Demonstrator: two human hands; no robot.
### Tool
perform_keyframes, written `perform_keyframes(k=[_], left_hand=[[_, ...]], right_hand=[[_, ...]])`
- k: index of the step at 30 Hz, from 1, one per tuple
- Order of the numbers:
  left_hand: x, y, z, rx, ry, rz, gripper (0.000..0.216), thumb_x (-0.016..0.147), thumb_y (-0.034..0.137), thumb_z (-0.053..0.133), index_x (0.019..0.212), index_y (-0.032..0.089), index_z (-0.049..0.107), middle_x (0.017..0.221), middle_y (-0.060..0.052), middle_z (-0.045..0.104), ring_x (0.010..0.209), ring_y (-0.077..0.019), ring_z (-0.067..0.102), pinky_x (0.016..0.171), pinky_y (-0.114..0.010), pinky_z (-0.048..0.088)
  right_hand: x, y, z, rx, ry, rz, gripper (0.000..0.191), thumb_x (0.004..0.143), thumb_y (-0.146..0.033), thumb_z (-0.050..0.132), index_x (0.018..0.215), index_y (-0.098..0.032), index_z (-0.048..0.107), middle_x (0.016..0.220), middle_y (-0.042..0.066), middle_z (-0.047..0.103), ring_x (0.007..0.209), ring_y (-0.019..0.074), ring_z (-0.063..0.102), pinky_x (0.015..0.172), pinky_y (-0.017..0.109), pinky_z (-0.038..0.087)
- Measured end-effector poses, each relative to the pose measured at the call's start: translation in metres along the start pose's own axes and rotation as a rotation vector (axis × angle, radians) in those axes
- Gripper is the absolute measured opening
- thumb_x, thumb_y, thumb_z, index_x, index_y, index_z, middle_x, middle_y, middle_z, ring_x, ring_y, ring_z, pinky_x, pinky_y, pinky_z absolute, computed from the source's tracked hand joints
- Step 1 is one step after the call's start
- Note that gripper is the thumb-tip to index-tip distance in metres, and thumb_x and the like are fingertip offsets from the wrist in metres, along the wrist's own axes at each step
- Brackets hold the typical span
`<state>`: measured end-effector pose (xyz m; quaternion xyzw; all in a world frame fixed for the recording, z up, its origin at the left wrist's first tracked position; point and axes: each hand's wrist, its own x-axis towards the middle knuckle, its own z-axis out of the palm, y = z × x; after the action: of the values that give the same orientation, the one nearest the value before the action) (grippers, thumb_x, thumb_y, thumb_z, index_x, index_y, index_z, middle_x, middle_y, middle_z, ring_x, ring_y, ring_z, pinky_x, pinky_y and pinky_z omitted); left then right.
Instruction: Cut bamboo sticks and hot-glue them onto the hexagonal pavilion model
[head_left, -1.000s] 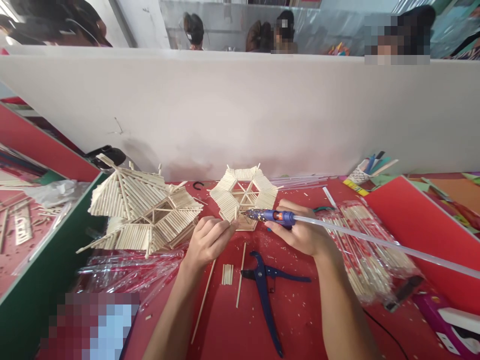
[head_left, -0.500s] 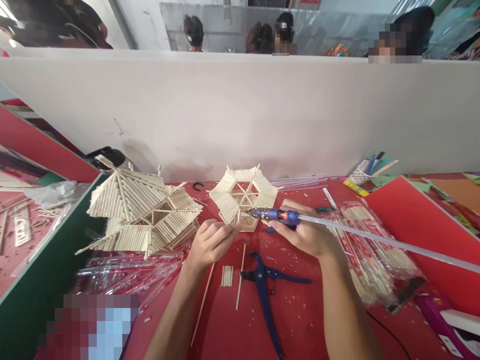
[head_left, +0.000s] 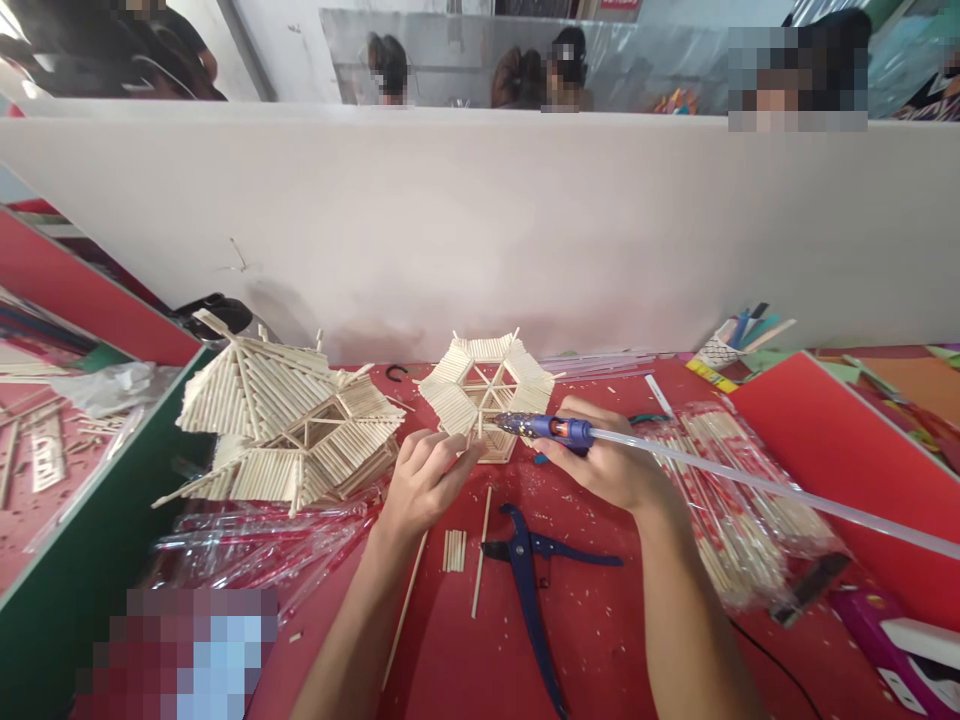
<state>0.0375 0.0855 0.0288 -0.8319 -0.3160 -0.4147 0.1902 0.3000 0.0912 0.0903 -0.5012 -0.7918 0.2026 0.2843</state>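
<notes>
My right hand (head_left: 611, 455) is wrapped round a blue glue gun (head_left: 559, 430), with a long translucent glue stick trailing from its back. The gun's nozzle points left, over the front of a six-sided roof frame (head_left: 450, 388) made of thin wooden sticks. Closed in a pinch, my left hand (head_left: 424, 480) is at that frame's front edge, close to the nozzle. A short wooden stick (head_left: 472, 438) appears at its fingertips, mostly hidden by them. Left of this hand stands a larger tiered stick model (head_left: 255, 400).
Blue cutters (head_left: 525, 575) lie in front, beside a loose stick (head_left: 481, 560) and several short cut pieces (head_left: 454, 551). Bagged sticks (head_left: 735, 490) are at right, plastic wrappers (head_left: 247, 545) at left. A white partition (head_left: 480, 220) rises behind, with people beyond it.
The fingers of my left hand have shifted slightly, and the short stick shows less. The glue gun has moved a little left. The stick models stay put.
</notes>
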Motion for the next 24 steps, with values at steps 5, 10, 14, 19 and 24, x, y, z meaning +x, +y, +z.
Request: perform_keyframes(k=[5, 10, 14, 19, 24], left_hand=[[-0.003, -0.002, 0.001, -0.007, -0.016, -0.015, 0.04, 0.089, 0.01, 0.07, 0.125, 0.025, 0.064, 0.096, -0.004, 0.07, 0.093, -0.0182, 0.064, 0.088, -0.034, 0.048], [-0.002, -0.003, 0.0, -0.011, -0.036, -0.026, 0.036, 0.09, 0.009, 0.068, 0.122, 0.024, 0.064, 0.098, -0.006, 0.07, 0.095, -0.0197, 0.063, 0.089, -0.036, 0.048], [0.006, -0.003, -0.004, -0.053, -0.066, -0.141, 0.032, 0.091, 0.019, 0.068, 0.122, 0.021, 0.062, 0.104, -0.01, 0.068, 0.095, -0.023, 0.063, 0.084, -0.037, 0.048], [0.012, -0.006, -0.007, -0.167, -0.18, -0.237, 0.037, 0.094, 0.025, 0.064, 0.13, 0.018, 0.058, 0.118, -0.013, 0.067, 0.107, -0.0263, 0.062, 0.092, -0.041, 0.048], [0.011, -0.007, -0.003, -0.17, -0.179, -0.191, 0.03, 0.093, 0.018, 0.064, 0.123, 0.021, 0.063, 0.117, -0.01, 0.069, 0.108, -0.0253, 0.06, 0.092, -0.041, 0.048]], right_hand=[[0.001, -0.001, 0.002, 0.013, 0.015, -0.026, 0.028, 0.096, -0.048, 0.06, 0.087, -0.022, 0.066, 0.084, 0.002, 0.062, 0.07, 0.0147, 0.056, 0.062, 0.03, 0.04], [0.002, -0.002, 0.004, 0.019, 0.007, -0.024, 0.027, 0.095, -0.049, 0.061, 0.092, -0.023, 0.068, 0.086, 0.002, 0.063, 0.071, 0.0149, 0.057, 0.065, 0.03, 0.041], [0.002, -0.002, 0.002, 0.014, 0.006, -0.008, 0.03, 0.095, -0.05, 0.061, 0.087, -0.022, 0.068, 0.084, 0.003, 0.063, 0.068, 0.0143, 0.055, 0.06, 0.03, 0.039], [0.002, -0.002, 0.002, 0.021, 0.006, -0.003, 0.033, 0.095, -0.051, 0.061, 0.081, -0.022, 0.066, 0.082, 0.002, 0.062, 0.068, 0.0143, 0.055, 0.06, 0.03, 0.039], [0.002, -0.003, 0.002, 0.036, -0.01, -0.012, 0.032, 0.095, -0.05, 0.06, 0.081, -0.022, 0.065, 0.081, 0.002, 0.062, 0.069, 0.0147, 0.056, 0.062, 0.03, 0.04]])
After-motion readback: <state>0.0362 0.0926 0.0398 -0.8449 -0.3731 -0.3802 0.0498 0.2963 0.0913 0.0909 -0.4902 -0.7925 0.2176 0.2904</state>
